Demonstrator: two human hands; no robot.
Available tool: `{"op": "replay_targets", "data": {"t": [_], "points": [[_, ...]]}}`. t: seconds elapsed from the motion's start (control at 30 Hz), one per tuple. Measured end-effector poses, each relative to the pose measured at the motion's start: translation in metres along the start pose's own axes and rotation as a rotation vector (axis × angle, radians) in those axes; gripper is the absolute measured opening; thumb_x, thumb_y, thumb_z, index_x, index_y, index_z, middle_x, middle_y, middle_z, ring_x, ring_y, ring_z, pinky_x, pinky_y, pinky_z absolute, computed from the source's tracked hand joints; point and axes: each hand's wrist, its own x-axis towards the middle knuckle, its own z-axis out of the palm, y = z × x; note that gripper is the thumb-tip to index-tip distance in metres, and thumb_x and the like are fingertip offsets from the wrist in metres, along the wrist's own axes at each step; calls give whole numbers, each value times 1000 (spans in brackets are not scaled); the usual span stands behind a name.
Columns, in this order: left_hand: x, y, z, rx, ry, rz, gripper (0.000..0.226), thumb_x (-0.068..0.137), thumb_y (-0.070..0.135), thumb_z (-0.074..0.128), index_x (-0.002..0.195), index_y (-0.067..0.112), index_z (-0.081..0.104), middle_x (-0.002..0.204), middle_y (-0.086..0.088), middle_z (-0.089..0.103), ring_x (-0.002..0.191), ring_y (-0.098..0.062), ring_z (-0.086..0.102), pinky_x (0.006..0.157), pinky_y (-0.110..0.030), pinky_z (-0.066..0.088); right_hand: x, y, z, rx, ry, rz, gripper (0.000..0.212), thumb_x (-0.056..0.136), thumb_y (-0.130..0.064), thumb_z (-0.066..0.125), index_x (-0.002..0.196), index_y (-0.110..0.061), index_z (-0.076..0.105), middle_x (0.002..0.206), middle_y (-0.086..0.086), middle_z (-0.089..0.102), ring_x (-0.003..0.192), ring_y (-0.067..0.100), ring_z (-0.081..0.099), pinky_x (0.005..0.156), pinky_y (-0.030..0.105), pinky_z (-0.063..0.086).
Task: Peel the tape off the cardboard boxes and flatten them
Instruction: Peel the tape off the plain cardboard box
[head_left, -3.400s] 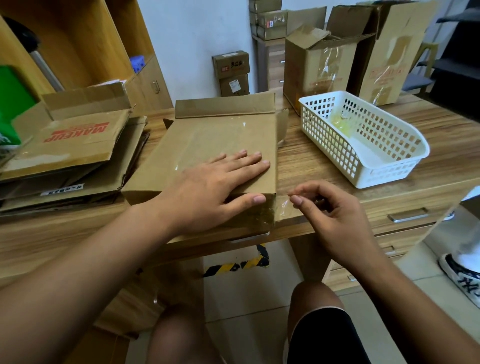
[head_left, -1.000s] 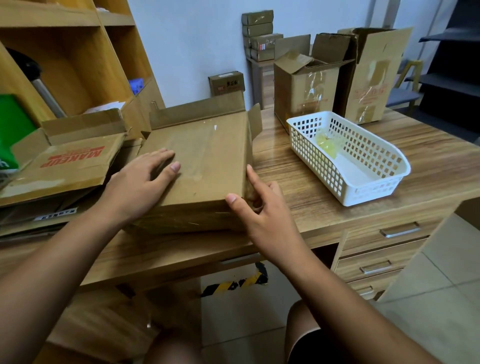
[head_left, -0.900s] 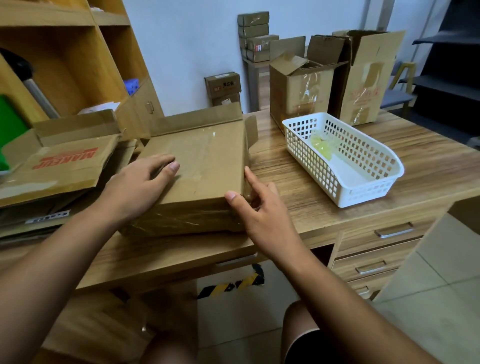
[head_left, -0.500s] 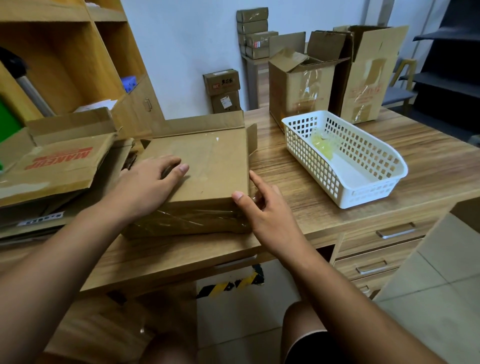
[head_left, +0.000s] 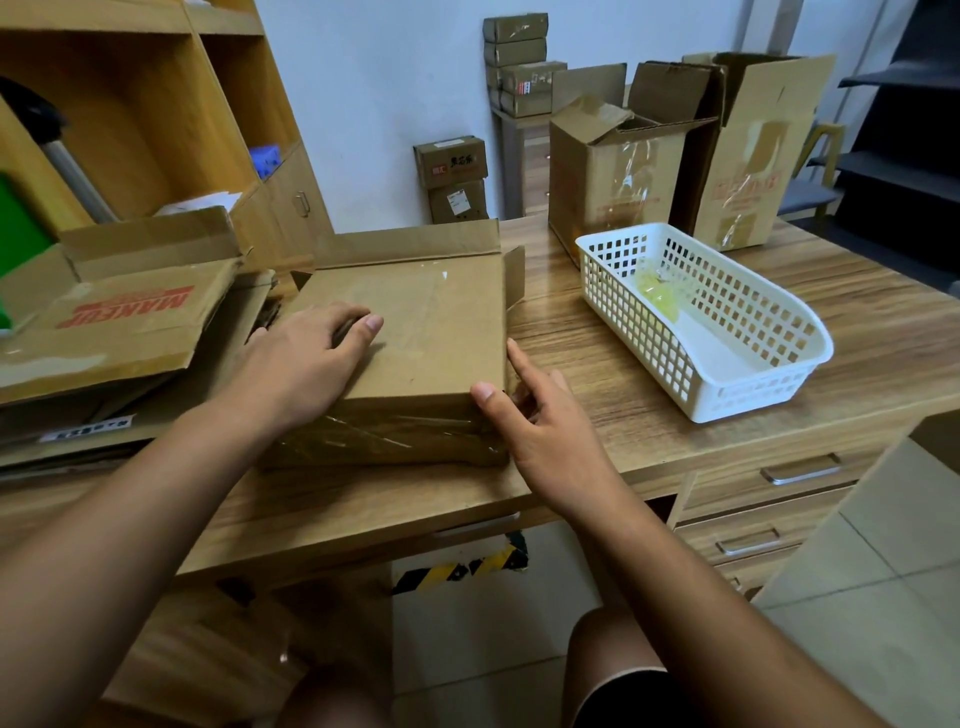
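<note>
A flat brown cardboard box (head_left: 436, 332) lies on the wooden desk (head_left: 623, 415), its far flaps raised. Clear tape (head_left: 384, 439) wraps its near side. My left hand (head_left: 306, 358) rests on the box's top near the left edge, fingers bent downward. At the box's near right corner sits my right hand (head_left: 530, 415): thumb on the top edge, index finger along the right side, other fingers tucked against the corner.
Flattened boxes (head_left: 119, 322) are stacked at the left by a wooden shelf unit. A white plastic basket (head_left: 727, 374) holding crumpled tape stands to the right. Two upright opened boxes (head_left: 613, 171) stand behind it. Drawers sit under the desk's right end.
The box moved back from the desk's front edge and toward the left. My right hand went from pinching tape at the corner to holding the corner; my left hand slid to the left edge.
</note>
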Motion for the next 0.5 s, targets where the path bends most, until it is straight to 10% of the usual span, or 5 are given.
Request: {"op": "replay_targets", "data": {"t": [0.5], "points": [[4, 8, 2, -8, 65, 187, 59, 92, 66, 33, 135, 35, 59, 139, 8, 60, 125, -20, 54, 98, -44, 48, 11, 2, -7, 21, -34, -4, 76, 93, -60, 53, 159, -38, 22, 120, -8, 47, 107, -2, 49, 82, 15, 42]]}}
